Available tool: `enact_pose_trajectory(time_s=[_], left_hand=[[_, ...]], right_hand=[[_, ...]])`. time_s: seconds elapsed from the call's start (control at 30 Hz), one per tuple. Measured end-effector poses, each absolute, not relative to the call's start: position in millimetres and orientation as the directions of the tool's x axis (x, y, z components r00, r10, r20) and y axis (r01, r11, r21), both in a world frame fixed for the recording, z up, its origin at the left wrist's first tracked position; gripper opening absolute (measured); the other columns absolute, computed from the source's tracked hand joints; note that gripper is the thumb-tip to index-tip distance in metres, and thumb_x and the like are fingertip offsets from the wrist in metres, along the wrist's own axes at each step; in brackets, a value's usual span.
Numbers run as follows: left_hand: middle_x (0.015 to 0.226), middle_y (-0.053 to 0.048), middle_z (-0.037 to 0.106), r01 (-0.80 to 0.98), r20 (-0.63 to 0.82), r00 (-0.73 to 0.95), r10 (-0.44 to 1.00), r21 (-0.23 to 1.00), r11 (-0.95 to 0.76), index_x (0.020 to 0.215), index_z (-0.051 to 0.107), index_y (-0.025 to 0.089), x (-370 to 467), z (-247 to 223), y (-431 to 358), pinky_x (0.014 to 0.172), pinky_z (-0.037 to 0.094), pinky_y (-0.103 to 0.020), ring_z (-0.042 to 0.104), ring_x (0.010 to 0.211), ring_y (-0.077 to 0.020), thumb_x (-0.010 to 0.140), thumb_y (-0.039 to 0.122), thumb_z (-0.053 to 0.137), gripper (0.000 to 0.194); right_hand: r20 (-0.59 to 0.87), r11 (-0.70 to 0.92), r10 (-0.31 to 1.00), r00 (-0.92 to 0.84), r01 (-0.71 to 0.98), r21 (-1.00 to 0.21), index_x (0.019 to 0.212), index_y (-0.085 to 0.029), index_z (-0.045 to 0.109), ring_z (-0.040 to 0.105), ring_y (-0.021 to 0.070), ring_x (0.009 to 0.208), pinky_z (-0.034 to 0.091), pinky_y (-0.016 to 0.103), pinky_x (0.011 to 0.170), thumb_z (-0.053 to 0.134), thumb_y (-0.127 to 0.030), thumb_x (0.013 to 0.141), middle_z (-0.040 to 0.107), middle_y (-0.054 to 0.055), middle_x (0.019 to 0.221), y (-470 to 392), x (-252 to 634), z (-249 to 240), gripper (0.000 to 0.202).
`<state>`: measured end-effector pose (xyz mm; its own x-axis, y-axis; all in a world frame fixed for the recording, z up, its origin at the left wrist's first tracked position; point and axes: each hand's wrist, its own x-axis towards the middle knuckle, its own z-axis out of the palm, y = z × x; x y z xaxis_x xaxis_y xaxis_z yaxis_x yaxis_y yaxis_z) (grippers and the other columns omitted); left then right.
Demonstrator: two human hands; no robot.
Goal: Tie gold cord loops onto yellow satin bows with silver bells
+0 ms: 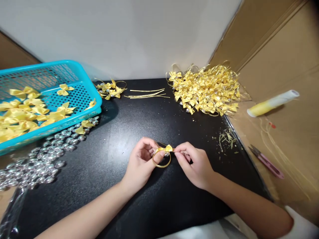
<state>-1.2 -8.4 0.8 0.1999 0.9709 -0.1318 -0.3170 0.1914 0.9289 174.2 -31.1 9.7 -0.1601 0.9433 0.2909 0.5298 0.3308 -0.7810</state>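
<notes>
Black glossy tabletop lies open left of my left hand — its fingers pinch a yellow ribbon bow; my right fingertips close at its right edge.

Looks like a small craft workshop or hand-assembly station. Black surface is carrying a heap of yellow bows with gold cord, cut gold strips and loose silver beads. Blue basket is holding more bows. Pink-handled snips are lying at right, cord trimmings scattering nearby. Cardboard is standing alongside.
</notes>
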Motion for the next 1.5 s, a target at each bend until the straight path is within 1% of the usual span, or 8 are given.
enact_pose_trajectory(time_s=[0.2, 0.47, 0.77, 0.97, 1.3, 1.5], left_hand=[[0.075, 0.002, 0.064, -0.201, -0.01, 0.167, 0.986, 0.979, 0.044, 0.079, 0.058, 0.021, -3.0, 3.4, -10.9, 0.066, 0.047, -0.021, 0.06, 0.071, -0.0117, 0.077, 0.015, 0.076, 0.019], [0.075, 0.001, 0.063, -0.145, 0.042, 0.169, 0.985, 0.989, -0.017, 0.078, 0.059, 0.022, -3.6, 2.8, -11.7, 0.067, 0.046, -0.024, 0.06, 0.072, -0.0133, 0.078, 0.014, 0.074, 0.017], [0.075, 0.001, 0.064, -0.135, 0.076, 0.202, 0.976, 0.99, -0.049, 0.078, 0.059, 0.021, -3.6, 3.1, -13.5, 0.07, 0.049, -0.025, 0.063, 0.073, -0.0139, 0.079, 0.012, 0.073, 0.016], [0.076, 0.001, 0.064, -0.131, 0.081, 0.187, 0.979, 0.99, -0.057, 0.078, 0.059, 0.021, -4.5, 3.2, -13.6, 0.072, 0.049, -0.026, 0.064, 0.075, -0.0144, 0.079, 0.011, 0.072, 0.017], [0.076, 0.002, 0.063, -0.127, 0.075, 0.206, 0.976, 0.991, -0.049, 0.079, 0.059, 0.022, -4.4, 2.5, -14.6, 0.069, 0.048, -0.024, 0.062, 0.073, -0.0129, 0.08, 0.011, 0.071, 0.016], [0.073, 0.002, 0.061, -0.116, 0.053, 0.22, 0.974, 0.993, -0.028, 0.078, 0.057, 0.021, -4.8, 1.5, -13.8, 0.066, 0.046, -0.023, 0.059, 0.07, -0.0116, 0.08, 0.013, 0.072, 0.017]], right_hand=[[0.262, 0.307, 0.952, -0.161, 0.539, -0.785, 0.085, -0.021, 0.057, 0.052, 0.0077, 0.049, 0.039, 0.02, 0.048, 0.051, -0.014, 0.09, 0.064, -0.003, 0.066, -31.6, 175.5, 8.2, 0.011], [0.235, 0.281, 0.96, -0.154, 0.536, -0.796, 0.085, -0.022, 0.057, 0.051, 0.0079, 0.048, 0.039, 0.02, 0.048, 0.051, -0.015, 0.09, 0.062, -0.004, 0.063, -31.0, 174.6, 7.5, 0.01], [0.197, 0.246, 0.969, -0.148, 0.519, -0.819, 0.083, -0.021, 0.056, 0.047, 0.0072, 0.046, 0.036, 0.019, 0.047, 0.051, -0.017, 0.09, 0.055, -0.006, 0.055, -33.3, 172.7, 6.4, 0.01], [0.192, 0.24, 0.971, -0.145, 0.524, -0.817, 0.082, -0.021, 0.056, 0.046, 0.0072, 0.044, 0.036, 0.019, 0.046, 0.051, -0.016, 0.088, 0.054, -0.006, 0.054, -32.4, 173.2, 7.8, 0.009], [0.179, 0.229, 0.973, -0.147, 0.515, -0.826, 0.082, -0.021, 0.056, 0.046, 0.0075, 0.045, 0.035, 0.019, 0.046, 0.05, -0.017, 0.089, 0.054, -0.006, 0.054, -33.3, 173.7, 7.6, 0.009], [0.14, 0.21, 0.973, -0.181, 0.461, -0.862, 0.083, -0.021, 0.054, 0.046, 0.0072, 0.046, 0.034, 0.019, 0.047, 0.049, -0.017, 0.091, 0.051, -0.006, 0.055, -31.3, 173.2, 7.5, 0.01]])
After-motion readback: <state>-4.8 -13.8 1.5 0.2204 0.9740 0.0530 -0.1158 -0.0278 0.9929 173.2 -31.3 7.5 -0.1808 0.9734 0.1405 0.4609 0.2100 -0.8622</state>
